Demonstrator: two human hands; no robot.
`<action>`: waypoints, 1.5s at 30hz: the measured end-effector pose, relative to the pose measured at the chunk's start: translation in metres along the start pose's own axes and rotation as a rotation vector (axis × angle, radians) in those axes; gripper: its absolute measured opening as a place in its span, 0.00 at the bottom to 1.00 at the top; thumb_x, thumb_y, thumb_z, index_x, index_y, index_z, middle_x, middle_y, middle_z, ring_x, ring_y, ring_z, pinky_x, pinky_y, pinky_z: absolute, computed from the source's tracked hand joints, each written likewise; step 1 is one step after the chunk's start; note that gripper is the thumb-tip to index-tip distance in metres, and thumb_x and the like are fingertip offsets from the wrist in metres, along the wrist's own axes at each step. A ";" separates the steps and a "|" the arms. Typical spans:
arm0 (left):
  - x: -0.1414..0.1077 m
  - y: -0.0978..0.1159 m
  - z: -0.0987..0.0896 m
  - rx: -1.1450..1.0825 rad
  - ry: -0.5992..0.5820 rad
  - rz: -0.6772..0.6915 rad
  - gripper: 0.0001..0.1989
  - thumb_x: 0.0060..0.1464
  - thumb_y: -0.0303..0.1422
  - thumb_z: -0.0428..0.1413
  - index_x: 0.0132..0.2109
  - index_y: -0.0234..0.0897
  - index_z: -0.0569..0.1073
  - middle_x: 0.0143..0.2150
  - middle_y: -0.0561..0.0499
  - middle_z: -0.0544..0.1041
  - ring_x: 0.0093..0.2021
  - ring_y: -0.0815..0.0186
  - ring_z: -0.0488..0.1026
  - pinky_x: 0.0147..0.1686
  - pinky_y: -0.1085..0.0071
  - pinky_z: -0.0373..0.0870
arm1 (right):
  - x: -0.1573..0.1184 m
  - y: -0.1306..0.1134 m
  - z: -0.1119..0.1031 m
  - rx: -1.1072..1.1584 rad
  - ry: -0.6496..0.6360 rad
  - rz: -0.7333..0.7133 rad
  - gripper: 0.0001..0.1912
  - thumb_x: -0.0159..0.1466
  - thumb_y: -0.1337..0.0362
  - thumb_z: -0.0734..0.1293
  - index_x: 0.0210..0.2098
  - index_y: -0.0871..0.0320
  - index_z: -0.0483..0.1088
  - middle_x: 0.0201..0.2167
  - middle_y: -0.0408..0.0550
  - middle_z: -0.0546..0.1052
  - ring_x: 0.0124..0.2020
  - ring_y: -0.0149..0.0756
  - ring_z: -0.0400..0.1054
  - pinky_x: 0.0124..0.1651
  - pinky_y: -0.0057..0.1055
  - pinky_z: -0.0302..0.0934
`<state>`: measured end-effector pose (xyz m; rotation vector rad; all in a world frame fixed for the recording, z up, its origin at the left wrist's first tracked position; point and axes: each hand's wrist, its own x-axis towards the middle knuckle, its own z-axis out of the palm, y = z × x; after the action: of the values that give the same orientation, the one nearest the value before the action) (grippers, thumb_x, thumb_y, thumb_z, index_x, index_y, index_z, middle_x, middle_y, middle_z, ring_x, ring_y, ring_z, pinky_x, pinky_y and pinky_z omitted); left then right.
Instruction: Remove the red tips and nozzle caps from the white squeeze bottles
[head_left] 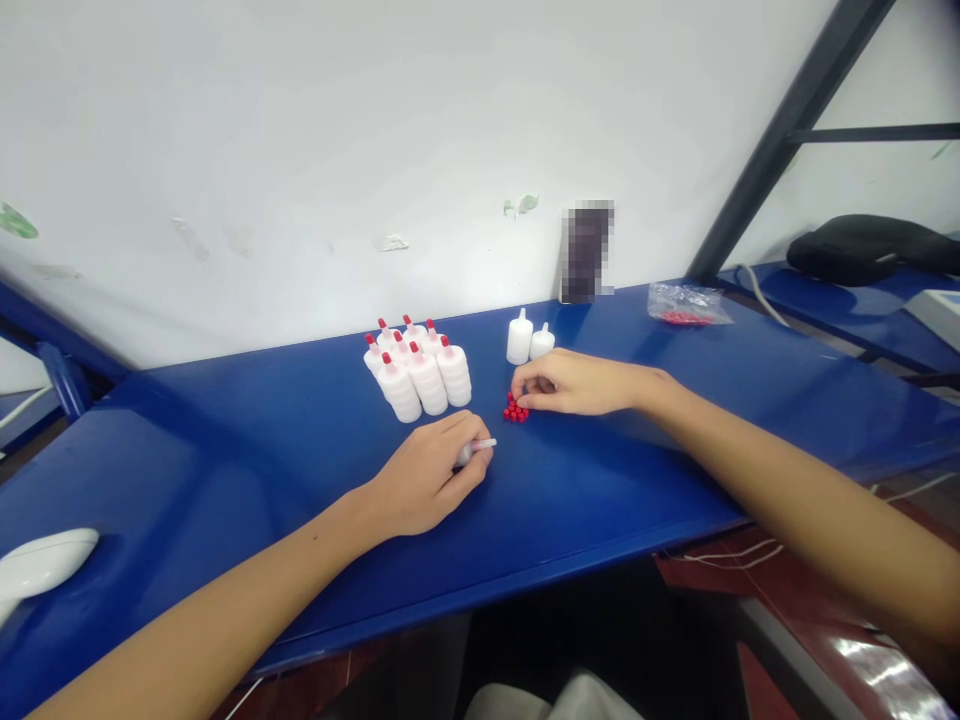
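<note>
The left hand (435,475) grips a white squeeze bottle (464,456), its nozzle pointing right, with a strip of blue tabletop (555,510) between hand and front edge. Red-tipped squeeze bottles (431,375) stand just beyond. The right hand (562,382) curls its fingers at the red caps (515,412); whether it pinches one, I cannot tell. Two untipped bottles (519,340) stand close behind, toward the wall.

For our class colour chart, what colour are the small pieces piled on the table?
The small pieces are red, best seen in the head view.
</note>
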<state>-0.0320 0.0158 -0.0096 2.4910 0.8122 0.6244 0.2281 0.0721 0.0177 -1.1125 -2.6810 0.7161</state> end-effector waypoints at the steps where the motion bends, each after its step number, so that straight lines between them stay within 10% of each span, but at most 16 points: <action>1: 0.000 0.000 0.000 -0.002 -0.003 0.000 0.09 0.68 0.33 0.46 0.37 0.37 0.64 0.32 0.55 0.68 0.31 0.70 0.63 0.33 0.71 0.60 | 0.000 0.000 0.000 -0.004 0.003 0.002 0.10 0.67 0.62 0.64 0.42 0.60 0.75 0.28 0.43 0.75 0.25 0.28 0.65 0.30 0.27 0.56; 45: -0.001 0.000 -0.001 0.050 -0.052 0.000 0.11 0.69 0.35 0.45 0.38 0.37 0.66 0.35 0.52 0.71 0.32 0.68 0.66 0.35 0.70 0.63 | 0.002 -0.001 0.011 -0.305 0.032 0.009 0.15 0.72 0.60 0.52 0.36 0.58 0.65 0.35 0.51 0.74 0.31 0.36 0.64 0.36 0.33 0.55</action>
<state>-0.0333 0.0156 -0.0093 2.5412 0.8174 0.5439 0.2225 0.0683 0.0082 -1.1893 -2.8246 0.2911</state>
